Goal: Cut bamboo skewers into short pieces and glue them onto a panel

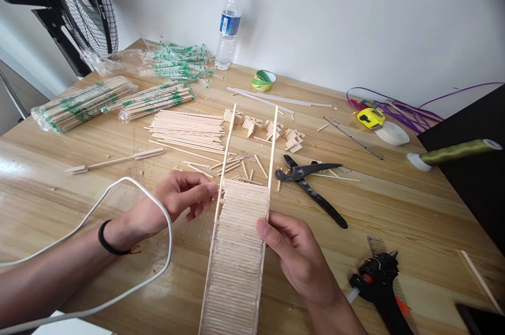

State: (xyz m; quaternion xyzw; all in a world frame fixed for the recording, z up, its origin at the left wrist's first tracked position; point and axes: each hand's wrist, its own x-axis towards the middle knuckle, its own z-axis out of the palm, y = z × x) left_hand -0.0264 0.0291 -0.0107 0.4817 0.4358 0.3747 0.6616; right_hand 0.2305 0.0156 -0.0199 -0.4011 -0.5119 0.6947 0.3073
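Observation:
A long panel of thin wooden sticks point(239, 240) runs up the middle, its short crosspieces packed side by side between two long rails that stick out bare at the far end. My right hand point(295, 251) grips the panel's right edge, thumb on top and fingers beneath. At the left rail, near the last crosspieces, my left hand point(185, 195) is closed with thumb and fingertips pinched against the edge. Beyond the panel lie short cut sticks point(232, 164), several stacked stick bundles point(272, 130) and a row of long sticks point(187, 130).
Black pliers point(311, 172) lie right of the panel, a glue gun point(379, 282) nearer. A white cable point(169, 235) loops over my left forearm. Wrapped stick packs point(84, 103), a water bottle point(229, 30), a tape roll point(263, 80) and a yellow tape measure point(371, 118) stand farther back.

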